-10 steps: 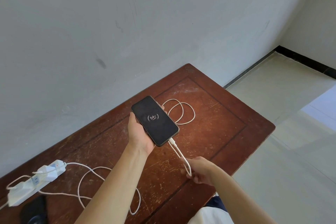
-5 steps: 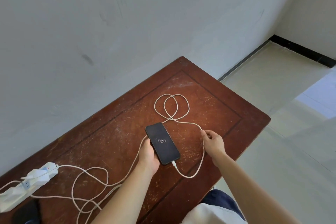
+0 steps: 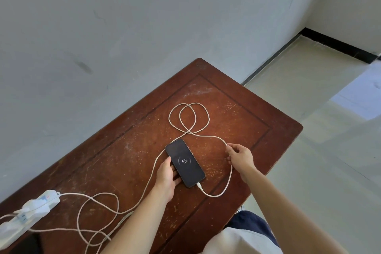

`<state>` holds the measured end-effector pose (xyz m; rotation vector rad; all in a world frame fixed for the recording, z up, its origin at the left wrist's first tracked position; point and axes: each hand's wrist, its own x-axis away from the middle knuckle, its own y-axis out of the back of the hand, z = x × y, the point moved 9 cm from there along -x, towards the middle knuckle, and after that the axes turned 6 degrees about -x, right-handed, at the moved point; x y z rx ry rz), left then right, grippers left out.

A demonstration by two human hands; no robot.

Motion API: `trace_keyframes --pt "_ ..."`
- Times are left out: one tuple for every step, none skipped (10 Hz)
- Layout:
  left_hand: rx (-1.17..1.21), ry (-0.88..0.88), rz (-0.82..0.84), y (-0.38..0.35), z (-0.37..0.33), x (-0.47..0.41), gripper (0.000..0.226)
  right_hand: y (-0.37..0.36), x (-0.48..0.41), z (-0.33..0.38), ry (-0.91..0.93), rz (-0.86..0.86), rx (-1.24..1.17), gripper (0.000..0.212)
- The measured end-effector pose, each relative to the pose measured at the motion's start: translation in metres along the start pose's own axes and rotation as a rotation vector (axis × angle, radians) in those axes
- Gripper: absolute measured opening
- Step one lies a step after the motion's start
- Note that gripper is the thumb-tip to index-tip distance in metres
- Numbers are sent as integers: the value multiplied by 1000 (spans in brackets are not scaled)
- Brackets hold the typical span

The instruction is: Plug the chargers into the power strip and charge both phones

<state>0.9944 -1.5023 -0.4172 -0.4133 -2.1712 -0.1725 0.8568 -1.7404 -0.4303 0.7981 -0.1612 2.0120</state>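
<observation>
A black phone lies face up on the wooden table, its screen showing a 54% charging ring. A white cable is plugged into its near end, loops past my right hand and coils behind the phone. My left hand grips the phone's left edge, thumb on top. My right hand pinches the cable to the right of the phone. The white power strip sits at the table's left end with white chargers plugged in. A second dark phone shows partly at the bottom left.
Slack cable lies in loose loops between the strip and my left arm. The table stands against a grey wall. Its right and near edges drop to a pale tiled floor.
The phone has come down from mid-air onto the table with my left hand still on it. My right hand has moved from near the plug up and right along the cable.
</observation>
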Motion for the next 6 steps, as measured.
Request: trace_keyframes --pt "2 1 27 2 -1 1 43 1 -4 -3 3 -23 30 20" --pt "-15 -6 52 0 -5 9 47 1 -2 -6 -17 -37 104 20" --pt "-50 -4 65 -2 -5 16 59 5 1 -4 -8 -63 175 19" --pt "-97 -24 83 -4 -5 21 65 7 7 1 1 -70 232 20" --pt "-226 -57 57 2 -2 17 64 3 10 12 -18 -44 185 25" --pt "-366 -234 -88 25 -7 14 64 -5 12 55 101 1 161 27"
